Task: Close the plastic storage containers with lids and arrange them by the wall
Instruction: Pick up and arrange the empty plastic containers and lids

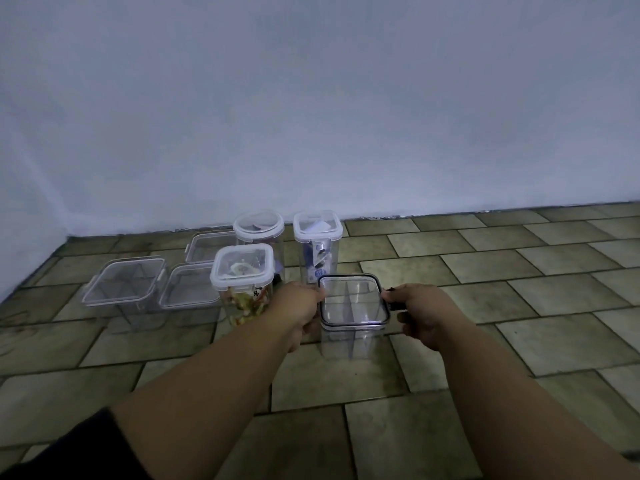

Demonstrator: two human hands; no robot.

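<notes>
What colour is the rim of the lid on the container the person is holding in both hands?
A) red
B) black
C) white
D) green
B: the lid on the container, held by the left hand and the right hand, has a black rim around its clear top.

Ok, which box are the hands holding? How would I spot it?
Start at the pale wall and come forward past the other tubs. It is the clear square container between the left hand and right hand. Only its lid has a black rim.
</notes>
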